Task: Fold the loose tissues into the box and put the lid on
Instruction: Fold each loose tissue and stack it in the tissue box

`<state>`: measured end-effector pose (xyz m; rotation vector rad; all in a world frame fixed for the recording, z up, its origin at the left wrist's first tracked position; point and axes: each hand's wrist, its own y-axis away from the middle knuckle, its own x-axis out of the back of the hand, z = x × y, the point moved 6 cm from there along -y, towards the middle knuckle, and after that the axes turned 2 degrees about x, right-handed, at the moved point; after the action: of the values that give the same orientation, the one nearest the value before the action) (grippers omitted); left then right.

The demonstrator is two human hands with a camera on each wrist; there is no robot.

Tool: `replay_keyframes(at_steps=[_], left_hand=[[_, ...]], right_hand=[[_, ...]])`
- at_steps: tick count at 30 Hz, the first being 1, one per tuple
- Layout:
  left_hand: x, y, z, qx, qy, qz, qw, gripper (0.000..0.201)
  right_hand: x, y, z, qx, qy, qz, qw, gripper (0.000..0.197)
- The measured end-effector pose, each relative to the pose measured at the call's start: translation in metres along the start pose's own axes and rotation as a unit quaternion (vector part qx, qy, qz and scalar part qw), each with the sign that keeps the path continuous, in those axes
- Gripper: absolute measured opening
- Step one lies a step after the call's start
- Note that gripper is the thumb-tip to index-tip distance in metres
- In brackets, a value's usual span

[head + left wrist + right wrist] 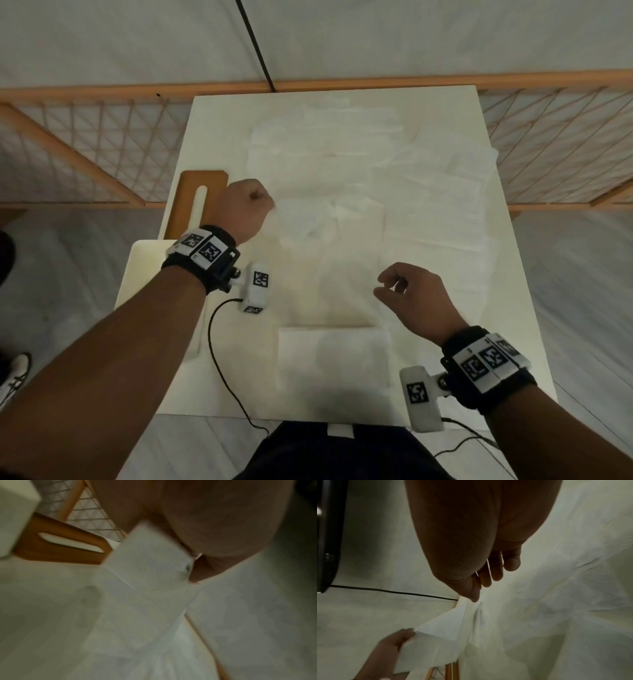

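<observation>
Several loose white tissues lie spread over the white table. My left hand is curled into a fist and pinches the left edge of one tissue, lifting it off the table. The right hand hovers low over the sheets with fingers loosely curled; its thumb tip touches the raised tissue, thumb and forefinger apart. A folded tissue lies near the front edge. The wooden lid with a slot lies at the table's left edge. The white box stands partly hidden under my left forearm.
A wooden lattice rail runs behind and beside the table. A black cable trails from the left wrist camera across the table's front left. Another cable shows in the right wrist view.
</observation>
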<state>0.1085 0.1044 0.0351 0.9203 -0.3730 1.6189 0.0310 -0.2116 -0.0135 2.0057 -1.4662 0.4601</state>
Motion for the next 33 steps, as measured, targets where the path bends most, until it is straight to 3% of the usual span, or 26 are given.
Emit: replay_keyframes(at_steps=[2, 7, 9, 13, 15, 16, 19, 20, 21, 23, 26, 28, 30, 31, 33], left_hand=[[0.015, 0.010, 0.019, -0.003, 0.080, 0.013, 0.997, 0.014], [0.036, 0.045, 0.061, -0.003, 0.232, -0.077, 0.970, 0.016], [0.036, 0.057, 0.061, 0.035, 0.275, -0.098, 0.956, 0.017], [0.025, 0.066, 0.041, 0.105, 0.299, -0.127, 0.940, 0.022], [0.022, 0.068, 0.031, 0.134, 0.289, -0.133, 0.939, 0.028], [0.021, 0.069, 0.027, 0.143, 0.288, -0.134, 0.937, 0.028], [0.018, 0.078, 0.016, 0.172, 0.316, -0.129, 0.924, 0.024], [0.017, 0.081, 0.013, 0.179, 0.335, -0.126, 0.916, 0.022], [0.015, 0.083, 0.008, 0.185, 0.358, -0.127, 0.907, 0.020], [0.009, 0.091, -0.002, 0.198, 0.401, -0.140, 0.884, 0.022], [-0.008, 0.112, -0.023, 0.226, 0.453, -0.154, 0.848, 0.054], [-0.025, 0.131, -0.034, 0.224, 0.490, -0.175, 0.824, 0.051], [-0.044, 0.151, -0.043, 0.225, 0.512, -0.222, 0.799, 0.062], [-0.054, 0.158, -0.048, 0.221, 0.495, -0.248, 0.803, 0.074], [-0.069, 0.168, -0.058, 0.200, 0.412, -0.266, 0.848, 0.081]], right_hand=[[0.000, -0.003, -0.012, 0.010, -0.025, 0.006, 1.000, 0.024], [-0.005, -0.015, -0.049, 0.098, -0.051, -0.026, 0.994, 0.118], [-0.007, -0.018, -0.067, 0.125, -0.057, -0.054, 0.989, 0.135], [-0.024, -0.010, -0.094, 0.157, -0.064, -0.122, 0.978, 0.145], [-0.032, -0.004, -0.097, 0.164, -0.066, -0.114, 0.978, 0.138], [-0.033, -0.002, -0.098, 0.169, -0.063, -0.086, 0.980, 0.125], [-0.022, -0.001, -0.095, 0.165, -0.078, 0.027, 0.983, 0.050], [-0.019, -0.002, -0.093, 0.147, -0.105, 0.035, 0.983, 0.025], [-0.016, -0.002, -0.091, 0.124, -0.138, 0.031, 0.982, 0.013], [-0.012, -0.003, -0.087, 0.071, -0.208, 0.012, 0.975, 0.016], [-0.007, -0.005, -0.077, 0.000, -0.308, -0.020, 0.951, 0.016], [-0.007, -0.006, -0.067, -0.036, -0.350, -0.035, 0.936, 0.017], [-0.009, -0.006, -0.059, -0.064, -0.376, -0.045, 0.923, 0.017], [-0.009, -0.006, -0.056, -0.077, -0.380, -0.048, 0.921, 0.017], [-0.010, -0.004, -0.052, -0.101, -0.372, -0.054, 0.921, 0.017]])
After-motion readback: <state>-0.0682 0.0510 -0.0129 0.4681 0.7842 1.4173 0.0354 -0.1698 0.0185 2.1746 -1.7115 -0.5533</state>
